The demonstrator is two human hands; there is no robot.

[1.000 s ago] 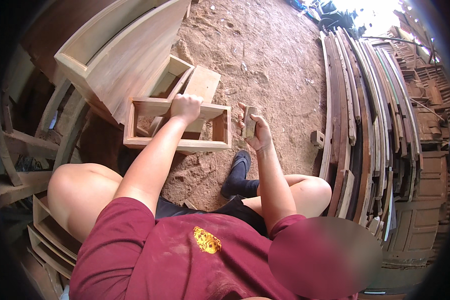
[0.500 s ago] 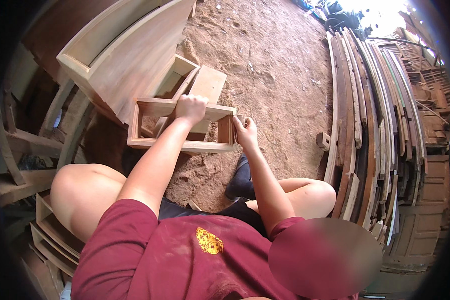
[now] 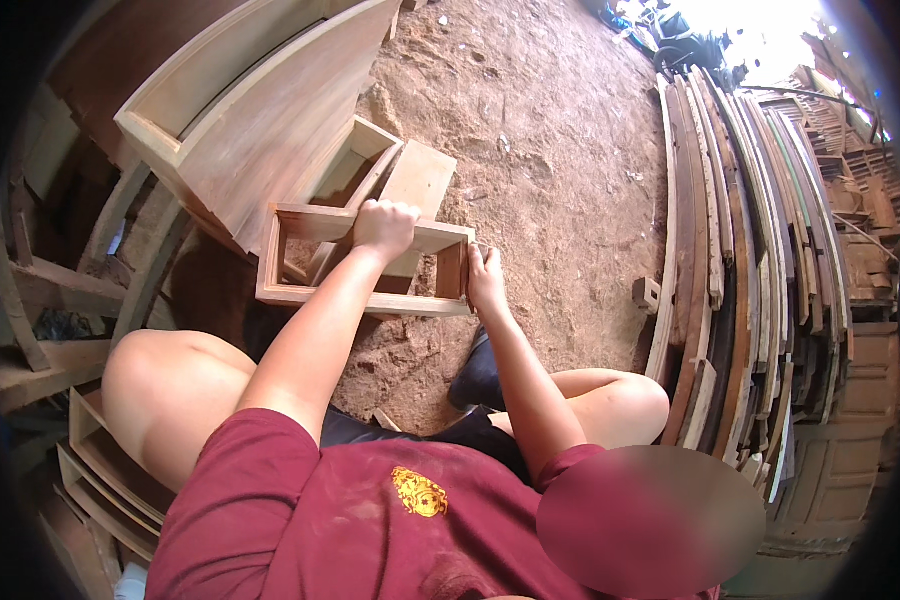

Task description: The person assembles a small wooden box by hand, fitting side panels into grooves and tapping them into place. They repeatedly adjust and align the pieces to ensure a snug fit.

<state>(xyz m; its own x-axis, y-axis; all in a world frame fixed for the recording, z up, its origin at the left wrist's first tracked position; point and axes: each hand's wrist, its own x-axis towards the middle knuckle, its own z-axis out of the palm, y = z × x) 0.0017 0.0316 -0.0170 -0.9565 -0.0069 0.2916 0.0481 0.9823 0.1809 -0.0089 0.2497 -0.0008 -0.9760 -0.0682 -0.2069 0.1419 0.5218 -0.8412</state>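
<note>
An open rectangular wooden frame (image 3: pixel 420 303), like a drawer box with no bottom, lies crosswise in front of me above the ground. My left hand (image 3: pixel 385 228) is closed over its far long side and holds it steady. At the frame's right end, my right hand (image 3: pixel 486 280) presses bent fingers against the outer face of the short side. Whatever is under those fingers is hidden. Behind the frame, a loose flat board (image 3: pixel 419 178) and a second wooden box (image 3: pixel 370 145) partly show.
A large wooden cabinet piece (image 3: pixel 270 120) stands at the far left. Stacked long planks (image 3: pixel 715 230) line the right side, with a small wood block (image 3: pixel 647 294) beside them. Bare earth floor (image 3: pixel 560 180) lies between. My bent legs flank the work.
My right hand has slid slightly toward me along the frame's right end, and a small brownish piece seen at its fingertips is now hidden. My left hand keeps its hold.
</note>
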